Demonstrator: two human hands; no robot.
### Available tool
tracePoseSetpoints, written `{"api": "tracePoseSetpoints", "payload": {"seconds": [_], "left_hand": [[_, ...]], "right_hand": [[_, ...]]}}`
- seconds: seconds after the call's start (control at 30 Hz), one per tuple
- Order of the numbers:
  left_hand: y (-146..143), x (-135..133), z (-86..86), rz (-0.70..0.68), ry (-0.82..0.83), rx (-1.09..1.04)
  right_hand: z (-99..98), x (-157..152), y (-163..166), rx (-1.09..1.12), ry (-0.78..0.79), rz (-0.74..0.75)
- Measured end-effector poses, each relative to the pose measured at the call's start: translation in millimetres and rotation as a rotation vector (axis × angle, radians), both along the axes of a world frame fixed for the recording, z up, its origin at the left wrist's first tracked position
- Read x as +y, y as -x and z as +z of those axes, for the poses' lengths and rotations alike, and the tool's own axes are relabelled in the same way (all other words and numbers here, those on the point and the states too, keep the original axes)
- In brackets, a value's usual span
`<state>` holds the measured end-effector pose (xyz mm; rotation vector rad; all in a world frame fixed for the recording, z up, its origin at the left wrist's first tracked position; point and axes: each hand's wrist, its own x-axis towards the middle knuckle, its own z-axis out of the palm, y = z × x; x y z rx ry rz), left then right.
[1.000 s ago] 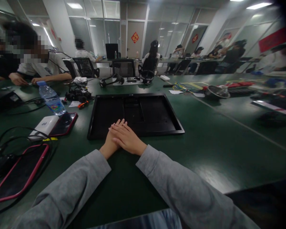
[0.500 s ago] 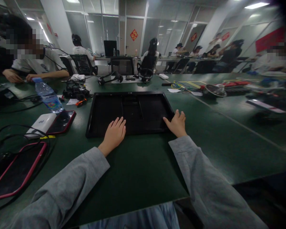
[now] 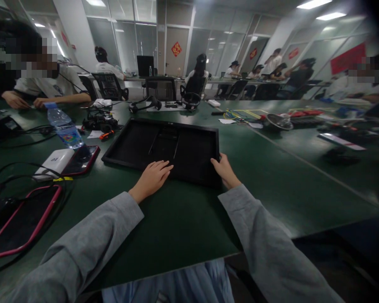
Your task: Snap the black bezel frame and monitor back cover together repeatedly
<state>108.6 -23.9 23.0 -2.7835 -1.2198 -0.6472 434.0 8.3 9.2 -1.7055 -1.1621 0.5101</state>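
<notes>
Worn on arms: left sleeve (image 3: 82, 248), right sleeve (image 3: 271, 252), both grey, long, soft sweatshirt-like fabric, loose, many folds; plain cuffs end at wrists. Beyond cuffs left hand (image 3: 151, 179), right hand (image 3: 225, 171) bare. Over lap lower garment (image 3: 177, 286), light blue, creased.

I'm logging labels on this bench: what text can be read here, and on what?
Nothing is legible.
On water bottle: colourful label, blurred.
On white power bank: mark, too small.
On red diamond sign: character, blurred.
On red banner: blurred.
On black panel: far-edge mark, too small.
</notes>
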Motion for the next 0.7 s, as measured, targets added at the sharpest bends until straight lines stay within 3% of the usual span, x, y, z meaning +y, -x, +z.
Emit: {"api": "tracePoseSetpoints", "payload": {"seconds": [0.13, 0.3, 0.57, 0.7], "left_hand": [[0.0, -0.1, 1.2, -0.021, 0.011, 0.016], [-0.7, -0.9, 1.6, -0.001, 0.001, 0.001], [-0.9, -2.0, 0.3, 0.03, -0.015, 0.002], [-0.4, -1.2, -0.5, 0.032, -0.037, -0.019]], "right_hand": [[6.4, 16.4, -2.3, 0.089, -0.112, 0.069], [6.1, 19.5, -9.4, 0.248, -0.072, 0.124], [10.6, 12.5, -5.5, 0.313, -0.215, 0.042], [15.1, 8.3, -21.9, 0.316, -0.251, 0.001]]}}
